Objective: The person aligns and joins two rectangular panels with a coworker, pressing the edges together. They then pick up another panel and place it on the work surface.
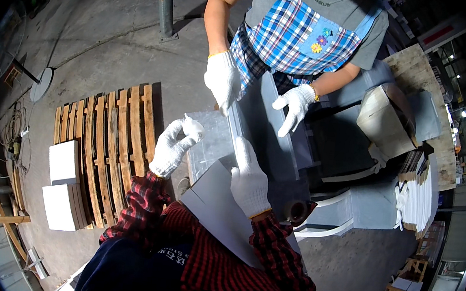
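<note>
In front of me stands a grey open-topped piece with upright panels (270,129), perhaps a box; I cannot tell its material. My right hand (250,182), in a white knit glove, rests at its near left edge, fingers stretched out and thumb apart. My left hand (171,148), gloved too, is raised left of the piece with fingers and thumb curled together. A small white bit (192,127) shows at its fingertips, too unclear to name. A co-worker's gloved hands (223,81) touch the same piece from the far side. A pale flat sheet (219,202) lies below my hands.
A roll of brown tape (296,212) sits by my right forearm. To the left, a wooden pallet (108,130) bears stacked white slabs (61,206). A metal post (165,3) and a standing fan (8,54) are farther off. Stacked white sheets (418,194) stand at right.
</note>
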A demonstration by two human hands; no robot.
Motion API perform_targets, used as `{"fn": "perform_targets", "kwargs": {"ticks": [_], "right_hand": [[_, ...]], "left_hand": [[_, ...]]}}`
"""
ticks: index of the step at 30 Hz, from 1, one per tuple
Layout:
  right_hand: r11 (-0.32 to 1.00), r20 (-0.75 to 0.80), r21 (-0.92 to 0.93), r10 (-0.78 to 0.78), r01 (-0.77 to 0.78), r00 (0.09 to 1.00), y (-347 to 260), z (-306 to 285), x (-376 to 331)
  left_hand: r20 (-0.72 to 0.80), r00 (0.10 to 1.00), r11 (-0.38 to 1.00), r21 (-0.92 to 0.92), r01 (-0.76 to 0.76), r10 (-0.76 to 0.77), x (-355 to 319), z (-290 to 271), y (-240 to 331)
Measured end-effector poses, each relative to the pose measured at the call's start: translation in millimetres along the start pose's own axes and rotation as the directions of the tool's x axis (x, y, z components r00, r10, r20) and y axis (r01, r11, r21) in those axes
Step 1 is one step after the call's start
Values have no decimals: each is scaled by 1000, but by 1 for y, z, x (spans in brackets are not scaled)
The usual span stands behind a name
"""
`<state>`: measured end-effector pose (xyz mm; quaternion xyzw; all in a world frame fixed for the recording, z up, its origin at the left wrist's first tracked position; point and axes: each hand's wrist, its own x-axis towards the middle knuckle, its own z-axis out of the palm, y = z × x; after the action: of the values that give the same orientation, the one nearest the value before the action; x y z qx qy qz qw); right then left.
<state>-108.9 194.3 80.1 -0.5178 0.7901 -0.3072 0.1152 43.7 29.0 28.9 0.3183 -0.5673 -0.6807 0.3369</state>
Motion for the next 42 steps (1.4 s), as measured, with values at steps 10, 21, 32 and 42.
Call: {"fn": "perform_targets", "kwargs": {"ticks": [10,21,32,42], "right_hand": [[1000,3,4,2,-2,1000,1,-4,0],[998,-2,42,-49,49,999,2,-10,-1],[1000,61,5,-2,1,998,5,-13,2],[991,8,-82,-108,108,994,16,-2,0]], "left_hand": [[-14,1000,1000,18,-3,3,2,-1,-2],[-56,997,998,33,53,-51,-5,-4,-10],[-222,968,892,406,201,-117,5,2,-129],[-168,984,701,694,162,-62,28,16,-185]]}}
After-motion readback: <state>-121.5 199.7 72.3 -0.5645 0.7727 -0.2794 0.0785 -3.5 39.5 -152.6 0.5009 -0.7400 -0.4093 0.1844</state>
